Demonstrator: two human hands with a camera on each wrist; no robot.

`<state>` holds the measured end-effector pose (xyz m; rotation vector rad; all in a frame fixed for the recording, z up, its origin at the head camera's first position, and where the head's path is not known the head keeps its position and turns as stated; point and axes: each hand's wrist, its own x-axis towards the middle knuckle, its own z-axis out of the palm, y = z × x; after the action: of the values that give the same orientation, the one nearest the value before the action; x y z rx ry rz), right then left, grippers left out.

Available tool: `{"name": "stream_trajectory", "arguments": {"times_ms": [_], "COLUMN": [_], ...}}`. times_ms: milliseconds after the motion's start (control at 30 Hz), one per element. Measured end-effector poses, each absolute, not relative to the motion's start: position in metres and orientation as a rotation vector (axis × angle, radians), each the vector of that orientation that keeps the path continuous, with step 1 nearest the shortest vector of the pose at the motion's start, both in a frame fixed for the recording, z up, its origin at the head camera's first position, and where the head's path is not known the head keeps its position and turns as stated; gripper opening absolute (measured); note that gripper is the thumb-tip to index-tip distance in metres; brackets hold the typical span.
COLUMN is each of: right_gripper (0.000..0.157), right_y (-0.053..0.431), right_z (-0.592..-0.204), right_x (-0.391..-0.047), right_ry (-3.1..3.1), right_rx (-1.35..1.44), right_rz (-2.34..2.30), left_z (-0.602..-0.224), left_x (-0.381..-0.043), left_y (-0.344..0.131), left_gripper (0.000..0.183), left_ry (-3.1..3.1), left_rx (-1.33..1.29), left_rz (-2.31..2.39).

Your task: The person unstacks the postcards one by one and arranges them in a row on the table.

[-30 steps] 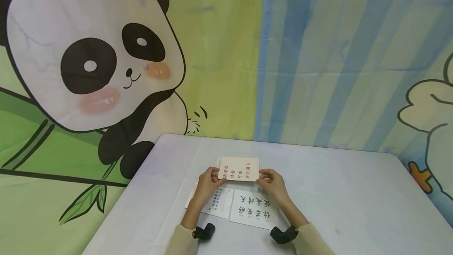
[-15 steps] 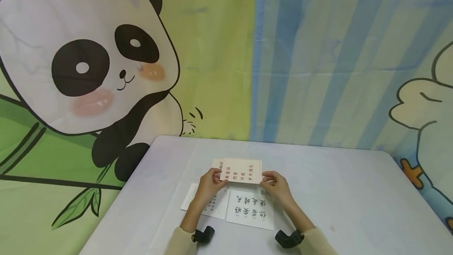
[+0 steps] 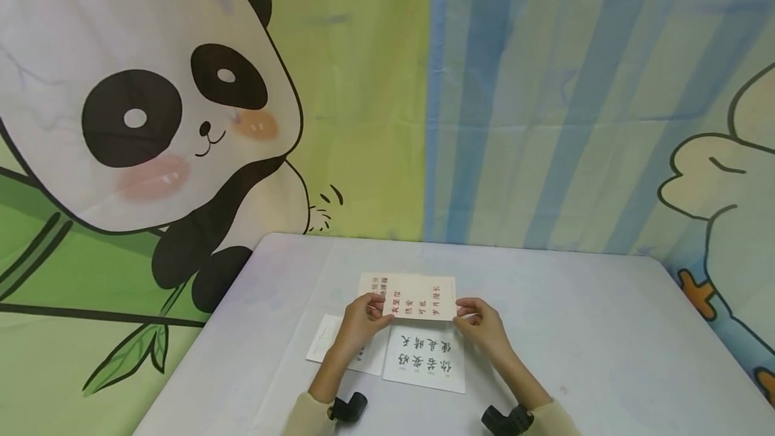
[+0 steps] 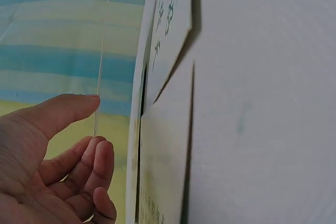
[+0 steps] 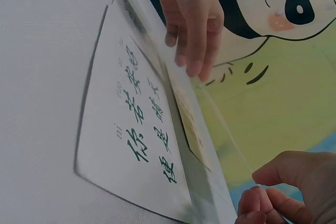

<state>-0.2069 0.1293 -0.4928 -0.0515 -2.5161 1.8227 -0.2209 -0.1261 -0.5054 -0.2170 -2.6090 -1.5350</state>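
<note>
A cream card (image 3: 419,298) with columns of red handwritten characters is held up above the table between both hands. My left hand (image 3: 358,328) pinches its left edge between thumb and fingertips; in the left wrist view the card appears edge-on as a thin line. At the opposite edge, my right hand (image 3: 489,332) pinches the lower right corner. Partly hidden behind it lies another cream card (image 3: 368,281) with red writing. Nearer to me is a white card (image 3: 424,358) with large dark green characters. A second white card (image 3: 325,340) beside it is partly covered by my left forearm.
All of this is over a white-covered table (image 3: 581,335). Its far edge meets a printed cloth backdrop (image 3: 375,99) with a panda. A black wrist camera (image 3: 350,408) sits on the left wrist and another camera (image 3: 507,419) on the right.
Both hands have shifted the held card to the right and slightly nearer, exposing more of the cream card behind it. The head view has turned slightly to the right.
</note>
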Motion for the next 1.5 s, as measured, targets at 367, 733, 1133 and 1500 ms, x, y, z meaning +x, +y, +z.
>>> {"name": "stream_trajectory", "arguments": {"times_ms": [367, 733, 1133, 1500], "right_gripper": [0.035, 0.036, 0.036, 0.037], "right_y": [0.143, 0.161, 0.179, 0.200], "right_z": [-0.500, -0.501, -0.504, -0.507], "right_x": [-0.196, -0.182, -0.170, -0.159], "right_ry": [-2.514, -2.523, -2.517, -2.536], "right_rx": [-0.049, -0.078, -0.112, -0.141], "right_rz": [1.817, 1.816, 1.809, 1.804], "left_z": [-0.505, -0.502, -0.499, -0.505], "left_x": [-0.217, -0.212, -0.205, -0.199], "left_y": [-0.117, -0.104, -0.092, -0.077], "left_gripper": [0.038, 0.036, 0.034, 0.035], "left_ry": [-2.625, -2.623, -2.659, -2.707], "left_rx": [-0.259, -0.337, -0.417, -0.518], "left_rz": [-1.579, -1.626, -1.629, -1.621]}}
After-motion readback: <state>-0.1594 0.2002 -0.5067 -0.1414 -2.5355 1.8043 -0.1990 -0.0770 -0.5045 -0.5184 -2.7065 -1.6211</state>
